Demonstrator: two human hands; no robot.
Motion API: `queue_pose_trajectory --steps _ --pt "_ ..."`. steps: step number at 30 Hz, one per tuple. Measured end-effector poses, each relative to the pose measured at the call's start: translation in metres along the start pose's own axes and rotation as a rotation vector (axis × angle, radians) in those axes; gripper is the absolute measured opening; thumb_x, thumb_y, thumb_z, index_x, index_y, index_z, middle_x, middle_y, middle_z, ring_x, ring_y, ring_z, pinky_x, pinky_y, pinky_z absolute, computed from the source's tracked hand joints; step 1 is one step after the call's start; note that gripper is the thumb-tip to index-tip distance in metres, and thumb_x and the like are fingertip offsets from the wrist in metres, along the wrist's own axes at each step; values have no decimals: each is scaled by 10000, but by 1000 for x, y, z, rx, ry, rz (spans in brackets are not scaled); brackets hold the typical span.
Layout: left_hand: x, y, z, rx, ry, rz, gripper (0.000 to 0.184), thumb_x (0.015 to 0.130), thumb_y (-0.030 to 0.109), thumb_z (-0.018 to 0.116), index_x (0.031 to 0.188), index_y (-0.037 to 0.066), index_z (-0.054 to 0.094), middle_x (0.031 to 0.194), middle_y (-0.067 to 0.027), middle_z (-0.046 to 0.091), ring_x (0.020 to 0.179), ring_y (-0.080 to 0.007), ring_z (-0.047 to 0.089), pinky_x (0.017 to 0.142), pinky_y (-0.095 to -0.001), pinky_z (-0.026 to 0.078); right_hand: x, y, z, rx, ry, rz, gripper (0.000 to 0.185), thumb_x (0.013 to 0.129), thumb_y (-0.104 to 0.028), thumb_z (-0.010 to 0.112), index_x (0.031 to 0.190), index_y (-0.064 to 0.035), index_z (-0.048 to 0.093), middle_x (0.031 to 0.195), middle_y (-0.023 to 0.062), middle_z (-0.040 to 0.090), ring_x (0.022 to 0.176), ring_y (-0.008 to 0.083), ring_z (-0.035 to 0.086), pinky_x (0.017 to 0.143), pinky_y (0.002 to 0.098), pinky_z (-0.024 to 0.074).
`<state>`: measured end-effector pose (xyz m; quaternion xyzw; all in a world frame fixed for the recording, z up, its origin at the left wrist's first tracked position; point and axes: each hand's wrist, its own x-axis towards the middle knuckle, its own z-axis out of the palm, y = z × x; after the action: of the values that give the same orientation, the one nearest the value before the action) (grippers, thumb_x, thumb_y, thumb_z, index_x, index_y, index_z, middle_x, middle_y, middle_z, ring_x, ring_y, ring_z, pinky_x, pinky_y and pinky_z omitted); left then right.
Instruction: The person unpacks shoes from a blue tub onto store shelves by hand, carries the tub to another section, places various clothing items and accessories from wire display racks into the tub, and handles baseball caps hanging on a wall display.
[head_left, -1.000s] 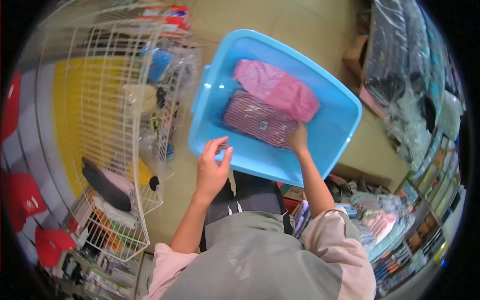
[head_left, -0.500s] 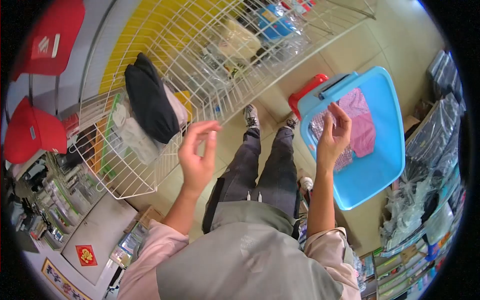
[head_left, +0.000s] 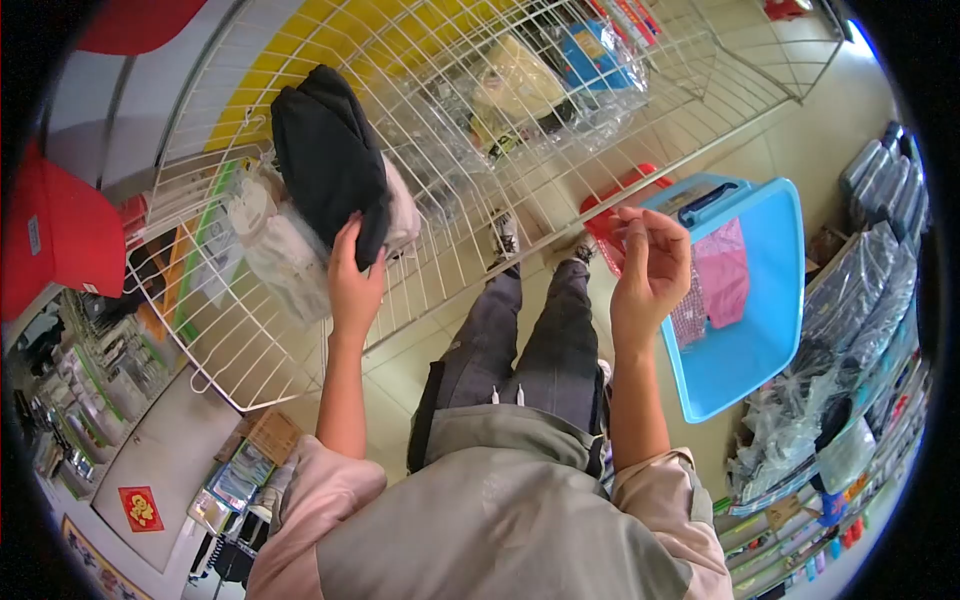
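My left hand (head_left: 354,285) grips the lower end of a black folded cloth item (head_left: 325,150), which lies in the white wire basket (head_left: 430,200). Beside that item are a pale pink item (head_left: 402,208) and white wrapped items (head_left: 275,255). My right hand (head_left: 648,275) is raised with its fingers loosely curled and apart, and nothing shows in it. It appears in front of the left edge of the blue tub (head_left: 745,360). Inside the tub lie pink cloth (head_left: 723,275) and a checked package (head_left: 689,315), partly hidden by my hand.
A red basket (head_left: 625,200) stands beside the tub. Plastic-wrapped goods (head_left: 850,300) line the right side. Red caps (head_left: 65,235) hang at the left. Bagged items, one with a blue object (head_left: 597,55), lie farther along the wire basket.
My view has swung left from the tub to the wire basket. My left hand has reached forward and taken hold of the black item. My right hand has left the checked package in the tub.
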<state>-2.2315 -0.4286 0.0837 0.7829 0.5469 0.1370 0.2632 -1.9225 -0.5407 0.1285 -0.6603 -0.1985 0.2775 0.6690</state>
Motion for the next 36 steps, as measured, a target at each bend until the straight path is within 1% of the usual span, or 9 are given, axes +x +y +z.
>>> queue_pose_trajectory --steps 3,4,8,11,17,20,29,30,36 --pt "-7 2 -8 -88 124 -110 414 866 50 675 1256 -19 557 1145 -192 663 1045 -356 651 885 -383 504 -5 -1 4 10 -16 46 103 959 35 550 1061 21 553 1051 123 669 914 149 633 812 265 499" --pt "-6 2 -10 -85 202 -108 349 883 74 681 1201 -28 579 1020 -176 690 918 -304 685 805 -356 521 -7 -2 7 8 -17 53 100 958 36 550 1057 20 553 1044 123 668 908 151 634 813 270 502" --pt "-3 19 -21 -241 382 -301 312 911 108 677 1141 -69 561 957 -149 662 856 -181 632 783 -312 506 -11 -10 20 67 -52 31 91 958 45 540 1047 26 551 1009 121 668 885 160 638 818 285 510" --pt "2 27 -31 -401 466 -231 317 910 108 680 1133 -80 555 997 -147 656 892 -177 623 803 -312 500 -21 -18 38 99 -162 60 79 945 50 554 1018 26 569 998 120 664 900 166 642 824 288 511" --pt "-3 107 -42 -572 318 -235 302 947 144 642 1135 -76 557 1034 -114 636 927 -168 606 816 -283 480 -41 -23 68 -105 -619 107 377 917 -22 630 1282 28 547 1232 158 631 1128 215 608 946 320 483" --pt "-13 136 -30 -749 183 -268 310 1011 197 551 1187 -59 544 1073 -96 619 963 -153 587 833 -271 469 -62 -15 81 46 -600 253 604 846 -217 773 1341 5 509 1227 208 625 1139 296 610 965 388 475" --pt "4 144 -12 -372 140 135 342 1002 141 479 1249 -87 540 1368 -265 488 1215 -393 516 1010 -447 409 -55 -31 74 129 -498 450 220 989 -136 579 1123 38 577 823 147 647 726 159 561 689 320 489" --pt "7 147 -17 -329 82 161 346 1004 142 475 1251 -92 538 1403 -280 460 1248 -412 496 1026 -455 399 -52 -37 72 97 -482 437 185 1006 -125 547 1104 26 590 743 98 599 657 111 515 608 287 459" --pt "1 158 -15 -218 83 265 368 999 130 476 1280 -104 517 1425 -302 432 1266 -440 478 1033 -470 393 -53 -34 62 277 -306 465 205 1011 -149 557 1093 35 597 741 -10 568 652 38 480 547 239 409"
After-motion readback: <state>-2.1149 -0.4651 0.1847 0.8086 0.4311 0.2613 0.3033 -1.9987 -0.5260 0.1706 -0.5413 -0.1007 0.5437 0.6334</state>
